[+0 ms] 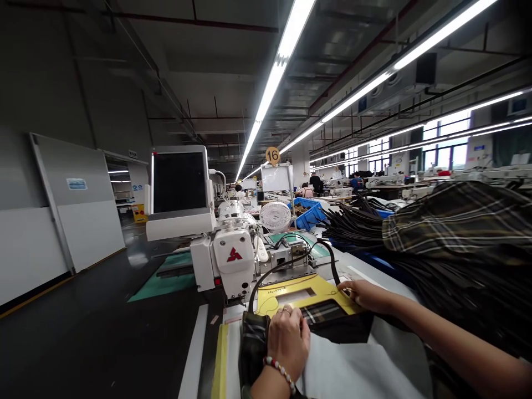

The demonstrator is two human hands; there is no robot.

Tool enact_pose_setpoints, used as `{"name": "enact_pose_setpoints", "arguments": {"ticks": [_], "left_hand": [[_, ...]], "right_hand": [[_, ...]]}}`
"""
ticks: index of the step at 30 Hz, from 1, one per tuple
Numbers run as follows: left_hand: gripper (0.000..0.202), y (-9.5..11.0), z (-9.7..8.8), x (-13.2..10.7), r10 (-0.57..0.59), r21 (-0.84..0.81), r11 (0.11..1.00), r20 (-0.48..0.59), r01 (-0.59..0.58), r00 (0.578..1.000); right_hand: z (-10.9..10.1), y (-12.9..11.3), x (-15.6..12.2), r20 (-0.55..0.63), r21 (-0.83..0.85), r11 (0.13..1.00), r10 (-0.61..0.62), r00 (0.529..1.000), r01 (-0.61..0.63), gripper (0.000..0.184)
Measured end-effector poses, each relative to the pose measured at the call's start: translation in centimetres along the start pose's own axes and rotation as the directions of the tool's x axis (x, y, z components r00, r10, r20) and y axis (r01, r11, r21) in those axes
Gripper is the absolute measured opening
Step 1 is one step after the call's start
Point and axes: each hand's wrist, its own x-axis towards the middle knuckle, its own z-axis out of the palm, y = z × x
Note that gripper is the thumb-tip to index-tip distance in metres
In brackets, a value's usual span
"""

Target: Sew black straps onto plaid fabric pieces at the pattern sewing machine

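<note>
- A white tabletop [347, 260] runs from the near side toward the far side; on the left lies a dark, shiny floor [124, 343].
- On the table stands a white sewing machine [235, 255] with a red emblem, and a dark screen [179, 183] rises to its left. A white fan [275, 216] is just beyond.
- Far left, a grey-and-white partition [85, 194] has an opening at its far end. Long ceiling lights [272, 77] stretch away above, and tall windows [446, 144] are far right.
- A round sign [272, 155] reading 16 hangs over the middle; a blue bin [313, 216] sits below it, to the right.
- To the right, black strips [357, 221] lie heaped, with plaid cloth [457, 216] on top.
- The yellow plate [266, 299] lies near, just right of the machine head. It is flat, bears dark handwriting, and has cut-out windows; the nearer one shows dark plaid fabric [324, 311] with pale lines.
- A black strap [333, 263] curves down to the plate's right side.
- The left hand [287, 338], ringed and beaded at the wrist, rests with bent fingers at the plate's near edge; I cannot tell whether it grips anything.
- The right hand [359, 295] has its fingertips close together at the strap's lower end and the plate's right edge; whether it pinches either is unclear.
</note>
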Motion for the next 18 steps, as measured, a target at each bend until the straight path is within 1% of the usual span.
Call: {"name": "enact_pose_setpoints", "arguments": {"ticks": [2,4,5,6,7,9,10,11,13,14,15,17,18], "left_hand": [[0.016,0.0,-0.3,-0.4,0.015,0.009,1.0,0.033,-0.015,0.999],[0.017,-0.1,-0.9,-1.0,0.031,0.018,0.999,0.066,-0.032,0.997],[0.017,-0.2,-1.2,-1.3,0.039,0.023,0.999,0.079,-0.041,0.996],[0.018,-0.2,-1.6,-1.6,0.047,0.028,0.998,0.096,-0.05,0.994],[0.019,-0.2,-1.9,-1.9,0.052,0.031,0.998,0.116,-0.056,0.992],[0.024,-0.2,-2.6,-2.5,0.052,0.023,0.998,0.167,-0.056,0.985],[0.027,-0.2,-2.9,-2.7,0.049,0.013,0.999,0.191,-0.053,0.98],[0.031,-0.3,-3.2,-2.9,0.046,0.002,0.999,0.212,-0.048,0.976],[0.037,-0.4,-3.5,-3.3,0.037,-0.004,0.999,0.233,-0.037,0.972],[0.039,-0.7,-3.6,-3.5,0.033,0.004,0.999,0.236,-0.034,0.971],[0.04,-1.0,-3.7,-3.8,0.023,0.019,0.999,0.231,-0.028,0.973],[0.037,-1.8,-4.0,-4.5,-0.005,0.068,0.998,0.195,-0.009,0.981],[0.035,-2.4,-4.3,-4.9,-0.023,0.099,0.995,0.16,0.007,0.987]], "right_hand": [[0.5,0.4,-0.2,-0.007,0.03,0.999,0.014,1.0,-0.014,0.065],[1.2,0.7,-0.5,-0.04,0.07,0.997,0.033,0.999,-0.03,0.062],[1.4,0.9,-0.5,-0.083,0.084,0.996,0.039,0.996,-0.032,0.059],[1.6,1.0,-0.4,-0.151,0.098,0.995,0.051,0.987,-0.036,0.055],[1.5,1.1,-0.1,-0.234,0.113,0.993,0.07,0.97,-0.044,0.051],[1.1,1.4,1.1,-0.391,0.149,0.986,0.13,0.911,-0.077,0.046],[0.7,1.6,1.8,-0.437,0.171,0.98,0.164,0.884,-0.097,0.046],[0.4,1.8,2.6,-0.459,0.2,0.973,0.199,0.866,-0.118,0.049],[0.1,2.1,4.0,-0.44,0.249,0.957,0.249,0.863,-0.149,0.053],[0.2,2.2,4.5,-0.418,0.273,0.949,0.265,0.869,-0.158,0.05],[0.4,2.2,4.8,-0.395,0.297,0.942,0.273,0.877,-0.159,0.042],[1.1,2.3,4.8,-0.364,0.332,0.933,0.263,0.893,-0.139,0.018],[1.3,2.3,4.5,-0.36,0.346,0.93,0.255,0.897,-0.125,0.014]]}}
